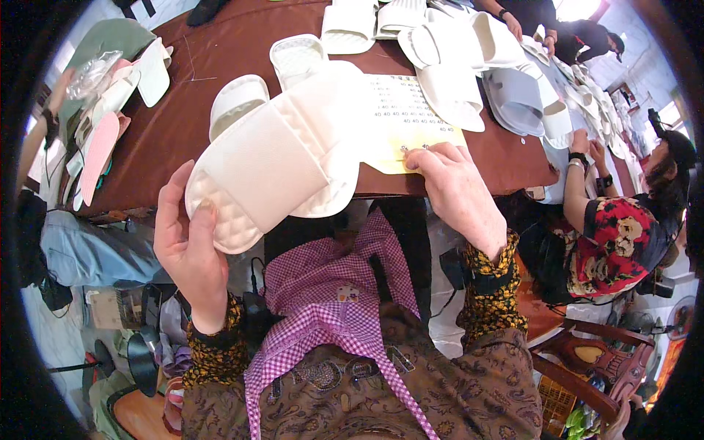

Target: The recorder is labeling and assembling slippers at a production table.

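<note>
Raised before me is a cream slipper (253,172) with a quilted insole and a broad strap. My left hand (192,242) is closed around its toe end, thumb on the padded insole. Just behind it another white slipper (341,183) shows in part. To the right, a yellow-and-white sticker sheet (381,128) with rows of small printed labels lies at the table's near edge. My right hand (451,180) is closed in a pinch on the sheet's lower part; whether a single label sits between the fingertips is too small to tell.
The brown-covered table (198,51) carries many white slippers (447,81) and a grey slipper (513,99) at the right. More slippers, including a pink one (99,158), lie at the left. A person in a floral shirt (609,246) works on the right; a wooden chair (594,359) stands below.
</note>
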The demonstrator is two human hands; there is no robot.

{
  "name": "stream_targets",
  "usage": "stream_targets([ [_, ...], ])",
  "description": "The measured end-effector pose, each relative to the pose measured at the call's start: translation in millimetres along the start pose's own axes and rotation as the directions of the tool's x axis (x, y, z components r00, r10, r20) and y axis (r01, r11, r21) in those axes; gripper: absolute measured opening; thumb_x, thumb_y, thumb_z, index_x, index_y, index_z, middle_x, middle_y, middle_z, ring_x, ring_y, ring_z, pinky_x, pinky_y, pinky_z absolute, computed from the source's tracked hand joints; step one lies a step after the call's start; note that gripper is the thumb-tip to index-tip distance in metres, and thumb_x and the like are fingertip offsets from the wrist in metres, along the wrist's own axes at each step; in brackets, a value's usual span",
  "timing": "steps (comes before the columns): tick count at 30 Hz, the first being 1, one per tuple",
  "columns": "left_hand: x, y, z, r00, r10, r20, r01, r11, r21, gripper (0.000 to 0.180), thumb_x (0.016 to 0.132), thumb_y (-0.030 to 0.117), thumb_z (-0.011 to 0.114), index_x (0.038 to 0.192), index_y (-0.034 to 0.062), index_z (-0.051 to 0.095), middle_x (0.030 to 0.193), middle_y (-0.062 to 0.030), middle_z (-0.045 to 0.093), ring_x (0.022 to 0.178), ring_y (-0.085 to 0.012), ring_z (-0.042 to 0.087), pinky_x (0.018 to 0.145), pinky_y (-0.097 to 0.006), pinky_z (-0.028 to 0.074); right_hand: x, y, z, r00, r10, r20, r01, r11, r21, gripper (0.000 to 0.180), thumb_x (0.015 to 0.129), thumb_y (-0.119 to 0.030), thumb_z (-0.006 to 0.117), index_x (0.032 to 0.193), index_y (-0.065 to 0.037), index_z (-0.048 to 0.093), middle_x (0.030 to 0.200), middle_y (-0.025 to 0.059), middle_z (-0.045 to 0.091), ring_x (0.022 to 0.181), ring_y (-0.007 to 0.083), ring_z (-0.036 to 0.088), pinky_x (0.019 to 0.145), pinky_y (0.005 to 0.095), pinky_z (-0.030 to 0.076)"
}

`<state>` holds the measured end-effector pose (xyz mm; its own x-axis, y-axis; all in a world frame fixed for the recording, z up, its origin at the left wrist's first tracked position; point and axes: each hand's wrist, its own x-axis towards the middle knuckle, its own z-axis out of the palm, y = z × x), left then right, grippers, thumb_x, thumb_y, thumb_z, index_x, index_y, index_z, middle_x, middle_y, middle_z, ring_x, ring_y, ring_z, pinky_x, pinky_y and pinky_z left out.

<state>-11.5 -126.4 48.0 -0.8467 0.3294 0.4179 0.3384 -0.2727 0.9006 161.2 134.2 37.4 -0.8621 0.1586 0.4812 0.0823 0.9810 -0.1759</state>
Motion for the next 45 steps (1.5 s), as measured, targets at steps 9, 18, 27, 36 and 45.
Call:
stream_targets([
  [9,-0.3,-0.4,5.4,1.0,0.001,0.006,-0.001,0.999,-0.042,0.04,0.083,-0.005,0.048,0.122,-0.0086,0.049,0.117,-0.0131,0.056,0.108,-0.018,0.054,0.095,-0.03,0.04,-0.6,4.7,2.0,0.999,0.016,-0.05,-0.014,0.999,0.05,0.02,0.074,0.002,0.054,0.092,-0.005,0.058,0.101,0.0078,0.064,0.095,0.0282,0.055,0.083,0.0387,0.042],
  [18,1.7,-5.3,2.4,1.0,-0.016,0.021,0.017,0.998,-0.061,0.041,0.083,-0.005,0.049,0.124,-0.0086,0.047,0.12,-0.0151,0.055,0.108,-0.0196,0.055,0.094,-0.031,0.043,1.0,-4.3,3.7,0.998,-0.067,0.021,0.068,0.994,-0.089,0.017,0.074,0.001,0.054,0.09,-0.005,0.056,0.104,0.007,0.064,0.094,0.0262,0.055,0.082,0.0377,0.042],
  [27,2.3,1.7,-8.1,0.983,-0.17,0.066,0.178,0.973,-0.149,0.042,0.082,-0.005,0.048,0.124,-0.0092,0.047,0.115,-0.0145,0.057,0.104,-0.0181,0.057,0.092,-0.029,0.044,6.5,-8.7,-4.8,0.985,0.055,-0.16,-0.015,0.97,0.244,0.024,0.075,0.006,0.055,0.097,-0.003,0.056,0.097,0.0125,0.06,0.093,0.0301,0.055,0.082,0.0362,0.044],
  [36,5.2,-5.4,-29.2,0.945,-0.304,0.118,0.326,0.9,-0.289,0.045,0.08,0.0,0.052,0.124,-0.0071,0.047,0.115,-0.0152,0.058,0.103,-0.0196,0.059,0.091,-0.031,0.047,19.8,-28.9,-29.6,0.854,0.311,0.417,-0.499,0.263,0.826,0.044,0.092,-0.016,0.054,0.13,0.0,0.041,0.082,0.0073,0.059,0.062,0.0097,0.056,0.055,0.0223,0.044],
  [45,-1.6,-14.3,-27.7,0.93,-0.307,0.201,0.355,0.889,-0.289,0.042,0.087,0.007,0.054,0.127,-0.005,0.045,0.113,-0.0105,0.058,0.104,-0.0167,0.057,0.092,-0.029,0.045,14.5,-39.8,-10.0,0.793,0.402,0.458,-0.515,0.039,0.857,0.044,0.09,-0.017,0.055,0.126,0.004,0.042,0.081,0.0067,0.061,0.053,0.0103,0.055,0.042,0.0213,0.041],
])
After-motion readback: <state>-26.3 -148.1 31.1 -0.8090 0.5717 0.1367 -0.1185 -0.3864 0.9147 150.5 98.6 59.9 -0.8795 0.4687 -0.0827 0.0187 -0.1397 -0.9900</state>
